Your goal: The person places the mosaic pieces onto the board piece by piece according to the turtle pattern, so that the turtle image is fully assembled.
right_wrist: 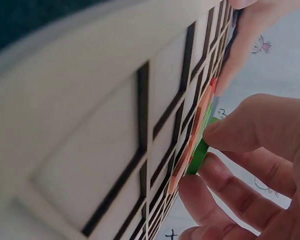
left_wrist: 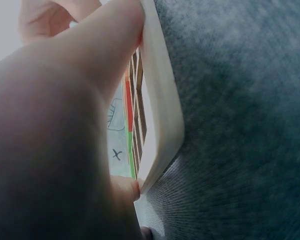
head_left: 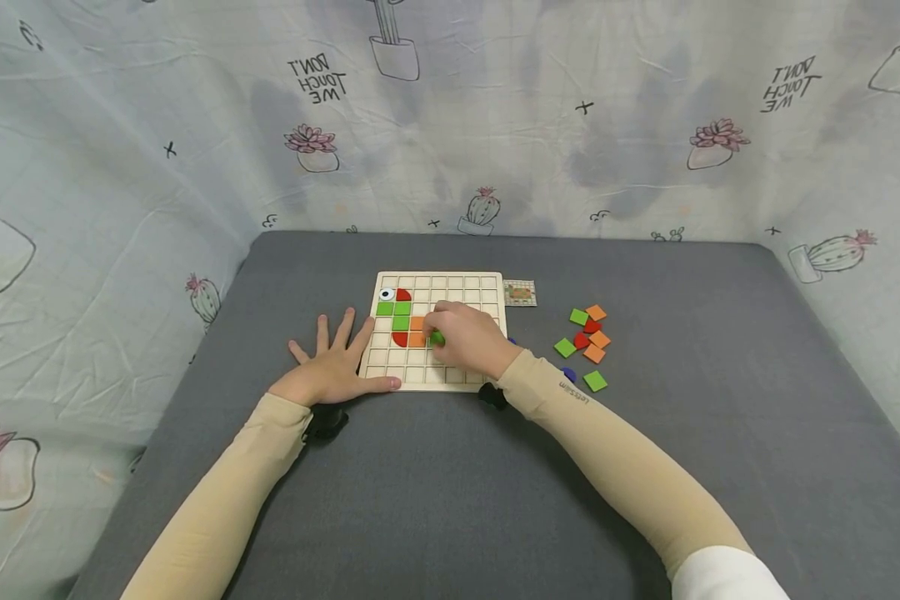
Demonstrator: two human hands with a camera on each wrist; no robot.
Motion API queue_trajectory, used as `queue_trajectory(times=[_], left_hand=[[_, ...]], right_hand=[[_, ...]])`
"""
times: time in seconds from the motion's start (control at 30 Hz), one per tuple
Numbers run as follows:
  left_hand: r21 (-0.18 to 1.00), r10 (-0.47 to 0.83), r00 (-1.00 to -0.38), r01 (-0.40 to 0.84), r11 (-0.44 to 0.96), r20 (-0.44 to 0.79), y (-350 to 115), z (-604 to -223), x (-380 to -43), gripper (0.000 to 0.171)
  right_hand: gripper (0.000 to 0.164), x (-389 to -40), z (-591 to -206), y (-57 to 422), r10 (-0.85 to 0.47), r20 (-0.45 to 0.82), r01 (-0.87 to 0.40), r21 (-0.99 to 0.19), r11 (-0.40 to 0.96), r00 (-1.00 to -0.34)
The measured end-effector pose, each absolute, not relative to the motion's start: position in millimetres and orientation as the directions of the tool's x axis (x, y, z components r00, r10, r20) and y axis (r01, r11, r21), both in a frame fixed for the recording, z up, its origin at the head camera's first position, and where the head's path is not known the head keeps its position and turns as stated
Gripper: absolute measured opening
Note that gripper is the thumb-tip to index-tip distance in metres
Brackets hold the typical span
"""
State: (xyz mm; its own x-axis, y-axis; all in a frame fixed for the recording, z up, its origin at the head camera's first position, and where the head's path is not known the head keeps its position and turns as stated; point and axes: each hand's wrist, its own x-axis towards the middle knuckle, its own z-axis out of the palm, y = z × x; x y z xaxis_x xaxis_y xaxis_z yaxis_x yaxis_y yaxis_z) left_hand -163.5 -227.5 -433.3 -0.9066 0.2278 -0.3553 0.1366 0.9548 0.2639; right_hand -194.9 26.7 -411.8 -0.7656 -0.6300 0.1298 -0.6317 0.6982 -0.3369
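Observation:
A wooden grid board lies on the table with colored tiles in its left cells: a white eye piece, green squares, orange squares and red rounded pieces. My left hand is spread at the board's left side, its thumb resting on the near left corner. Over the middle of the board, my right hand pinches a green tile between thumb and fingers, tilted on edge close over the grid beside the orange squares.
A small pattern card lies against the board's right edge. Farther right are loose green, orange and red tiles, with a blue piece partly behind the right sleeve. Grey cloth covers the table, and a printed curtain hangs behind it.

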Motion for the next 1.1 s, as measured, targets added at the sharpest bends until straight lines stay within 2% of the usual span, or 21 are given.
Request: queue_trajectory(times=[0.4, 0.8, 1.1], left_hand=[[0.256, 0.226, -0.905, 0.137, 0.957, -0.361, -226.7, -430.6, -164.8, 0.125], [0.268, 0.223, -0.902, 0.127, 0.955, -0.369, -227.3, -431.0, -164.5, 0.126], [0.274, 0.225, -0.903, 0.126, 0.953, -0.367, -227.7, -430.8, -164.4, 0.125]], right_hand=[[0.021, -202.4, -414.9, 21.4, -0.634, 0.110, -0.634, -0.302, 0.712, -0.765], [0.020, -203.3, -414.9, 21.0, -0.631, 0.081, -0.615, -0.344, 0.709, -0.772], [0.019, -202.5, -415.8, 21.4, -0.657, 0.113, -0.646, -0.364, 0.671, -0.745]])
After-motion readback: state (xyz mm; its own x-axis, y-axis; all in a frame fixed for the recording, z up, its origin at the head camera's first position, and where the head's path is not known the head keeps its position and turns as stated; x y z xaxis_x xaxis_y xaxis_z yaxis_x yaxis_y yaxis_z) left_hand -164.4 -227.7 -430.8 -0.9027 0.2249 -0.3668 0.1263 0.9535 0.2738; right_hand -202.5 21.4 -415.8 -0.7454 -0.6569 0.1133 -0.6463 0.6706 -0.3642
